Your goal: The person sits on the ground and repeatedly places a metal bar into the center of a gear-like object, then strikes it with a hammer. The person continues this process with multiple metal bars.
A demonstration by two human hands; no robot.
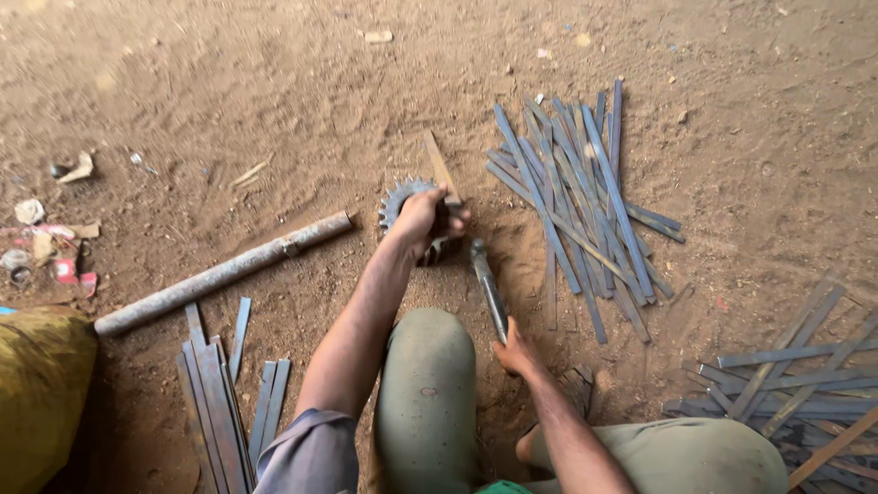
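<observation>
Dirt floor (274, 110) fills the frame. At centre, the left hand (422, 218) is closed on a flat metal strip (440, 169), pressing it onto a toothed gear (402, 197) lying in the dirt. Just below right, the right hand (518, 352) grips a hammer (487, 288). A heap of strips (581, 201) lies right of centre, and a pipe (219, 273) lies to the left.

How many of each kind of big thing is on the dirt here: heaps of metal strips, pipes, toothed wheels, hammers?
Heaps of flat metal strips: 3, one beyond the hands, one at lower left, one at lower right
Long pipe: 1
Toothed wheel, under the left hand: 1
Hammer, in the right hand: 1
Total: 6
</observation>
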